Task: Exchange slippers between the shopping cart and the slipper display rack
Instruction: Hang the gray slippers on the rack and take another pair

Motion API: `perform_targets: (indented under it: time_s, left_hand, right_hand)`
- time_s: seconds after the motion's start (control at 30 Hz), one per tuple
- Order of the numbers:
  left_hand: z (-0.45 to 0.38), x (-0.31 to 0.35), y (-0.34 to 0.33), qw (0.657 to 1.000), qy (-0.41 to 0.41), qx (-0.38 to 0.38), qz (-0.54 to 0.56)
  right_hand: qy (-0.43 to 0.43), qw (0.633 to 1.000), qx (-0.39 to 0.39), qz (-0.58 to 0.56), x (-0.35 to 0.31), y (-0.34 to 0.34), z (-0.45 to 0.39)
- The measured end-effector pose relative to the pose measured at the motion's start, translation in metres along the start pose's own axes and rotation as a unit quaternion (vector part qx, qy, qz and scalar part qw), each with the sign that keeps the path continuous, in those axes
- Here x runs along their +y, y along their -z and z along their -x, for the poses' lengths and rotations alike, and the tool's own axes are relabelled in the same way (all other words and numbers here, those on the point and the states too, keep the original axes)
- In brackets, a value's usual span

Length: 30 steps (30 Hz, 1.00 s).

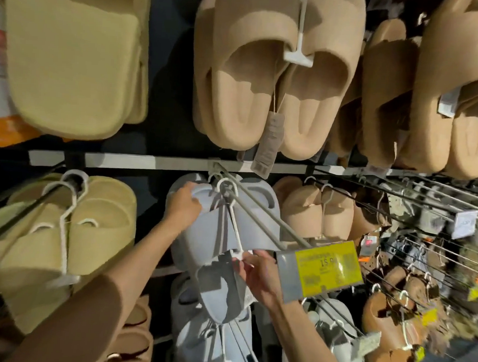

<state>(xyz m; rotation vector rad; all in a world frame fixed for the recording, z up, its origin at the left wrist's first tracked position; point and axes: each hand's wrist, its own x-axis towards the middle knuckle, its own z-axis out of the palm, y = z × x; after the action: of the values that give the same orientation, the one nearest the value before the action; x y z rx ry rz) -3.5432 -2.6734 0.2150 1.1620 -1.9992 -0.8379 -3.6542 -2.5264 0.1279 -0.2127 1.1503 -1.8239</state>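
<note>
A pair of pale grey slippers hangs by a white plastic hanger on a metal peg of the slipper display rack. My left hand grips the top left edge of the grey pair. My right hand pinches the lower end of the white hanger, just left of the yellow price tag at the peg's tip. The shopping cart is out of view.
Beige slippers hang on the row above, yellow-green pairs to the left, tan pairs to the right. More grey pairs hang below. Bare wire pegs jut out at the right.
</note>
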Motion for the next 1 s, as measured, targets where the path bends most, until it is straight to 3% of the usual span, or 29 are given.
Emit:
perform_targets:
  time_s: [0.2, 0.47, 0.63, 0.77, 0.83, 0.93, 1.0]
  left_hand:
    - [-0.012, -0.024, 0.012, 1.000, -0.009, 0.020, -0.015]
    - [-0.011, -0.049, 0.005, 1.000, -0.002, 0.004, 0.013]
    - [0.029, -0.029, -0.003, 0.975, -0.146, 0.130, -0.102]
    - [0.072, 0.001, -0.034, 0.965, -0.196, 0.067, -0.158]
    - [0.105, 0.012, -0.060, 0.960, -0.202, 0.015, -0.192]
    - [0.173, 0.038, -0.103, 0.942, -0.206, -0.180, -0.193]
    - [0.228, 0.062, -0.126, 0.909, -0.273, -0.256, -0.183]
  right_hand:
    - [-0.011, 0.999, 0.000, 0.037, 0.014, -0.036, -0.010]
    - [-0.030, 0.999, -0.019, -0.031, 0.034, -0.029, -0.030]
    - [-0.009, 0.998, 0.048, -0.029, 0.036, 0.001, -0.002]
    - [0.078, 0.988, 0.132, 0.011, 0.016, 0.039, 0.052]
    - [0.126, 0.955, 0.212, 0.164, 0.003, 0.074, 0.092]
    - [0.171, 0.803, 0.357, 0.446, -0.007, 0.137, 0.179]
    - [0.157, 0.717, 0.429, 0.526, -0.004, 0.176, 0.248]
